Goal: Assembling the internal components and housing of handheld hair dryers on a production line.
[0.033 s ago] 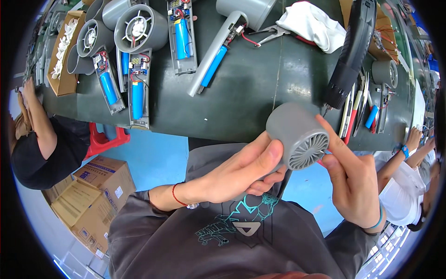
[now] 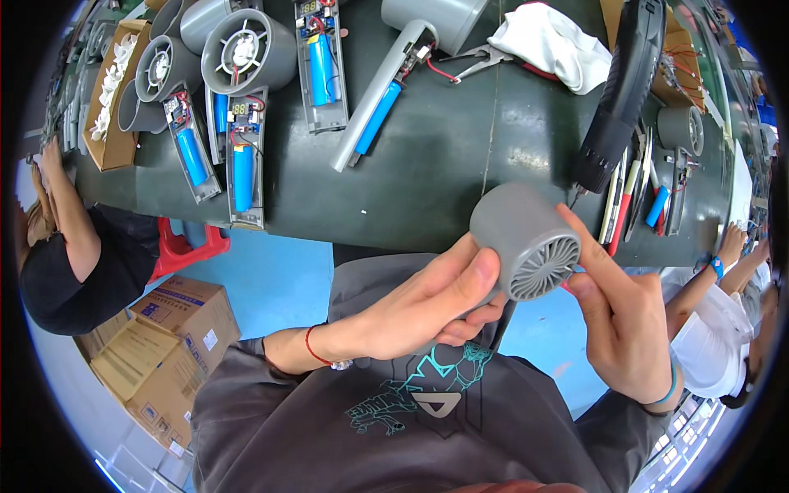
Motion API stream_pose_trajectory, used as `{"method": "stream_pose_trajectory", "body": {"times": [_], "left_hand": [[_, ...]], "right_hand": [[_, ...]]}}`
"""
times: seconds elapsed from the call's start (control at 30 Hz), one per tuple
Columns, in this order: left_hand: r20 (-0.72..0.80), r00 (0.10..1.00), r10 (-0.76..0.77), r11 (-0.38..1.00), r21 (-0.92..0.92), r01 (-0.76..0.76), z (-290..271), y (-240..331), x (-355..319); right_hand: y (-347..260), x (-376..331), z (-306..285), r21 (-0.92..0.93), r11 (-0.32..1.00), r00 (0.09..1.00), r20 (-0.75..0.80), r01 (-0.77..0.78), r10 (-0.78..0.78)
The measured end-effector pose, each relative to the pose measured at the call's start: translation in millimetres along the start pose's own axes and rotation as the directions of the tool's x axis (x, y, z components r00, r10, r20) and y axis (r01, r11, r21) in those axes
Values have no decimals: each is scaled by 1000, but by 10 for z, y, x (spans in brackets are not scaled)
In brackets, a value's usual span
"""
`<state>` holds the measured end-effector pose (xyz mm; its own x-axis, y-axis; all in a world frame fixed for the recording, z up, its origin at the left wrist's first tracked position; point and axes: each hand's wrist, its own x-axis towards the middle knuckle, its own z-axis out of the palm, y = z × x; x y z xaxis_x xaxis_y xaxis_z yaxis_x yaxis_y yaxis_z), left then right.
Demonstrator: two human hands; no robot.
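My left hand (image 2: pixel 444 287) is closed round a grey handheld fan (image 2: pixel 511 218), its thumb along the barrel. The fan is tilted, with its finned round grille (image 2: pixel 545 269) toward the lower right. Close against the grille is my right hand (image 2: pixel 620 316). Its index finger reaches along the barrel's right side, its thumb is near the grille's edge, and the other fingers curl in. A tiny dark tip shows between that thumb and the grille; what it belongs to is hidden.
Opened fans with blue batteries (image 2: pixel 243 177) stand at the table's left. A black electric screwdriver (image 2: pixel 612 115) hangs at right, beside hand tools (image 2: pixel 622 205). Pliers (image 2: pixel 485 59) touch a white cloth (image 2: pixel 551 41). Cartons (image 2: pixel 164 353) and a red stool (image 2: pixel 193 249) are left; other people sit both sides.
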<state>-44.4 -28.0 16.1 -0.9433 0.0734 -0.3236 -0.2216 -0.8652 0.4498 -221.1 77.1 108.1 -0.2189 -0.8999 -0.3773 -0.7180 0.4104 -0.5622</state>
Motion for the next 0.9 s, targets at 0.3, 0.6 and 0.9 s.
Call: {"method": "stream_pose_trajectory", "body": {"times": [0.3, 0.6, 0.9], "left_hand": [[-11, 1000, 27, 999, -37, -27, -15, -34, 27], [22, 956, 292, 950, -125, -287, -167, 137, -97], [97, 935, 340, 932, -166, -321, -78, 210, -34]], "right_hand": [[17, 37, 0, 0, 999, 999, -29, 35, -35], [694, -308, -362, 256, 958, 922, -324, -131, 213], [2413, -213, -412, 94, 953, 599, -759, -287, 256]]}}
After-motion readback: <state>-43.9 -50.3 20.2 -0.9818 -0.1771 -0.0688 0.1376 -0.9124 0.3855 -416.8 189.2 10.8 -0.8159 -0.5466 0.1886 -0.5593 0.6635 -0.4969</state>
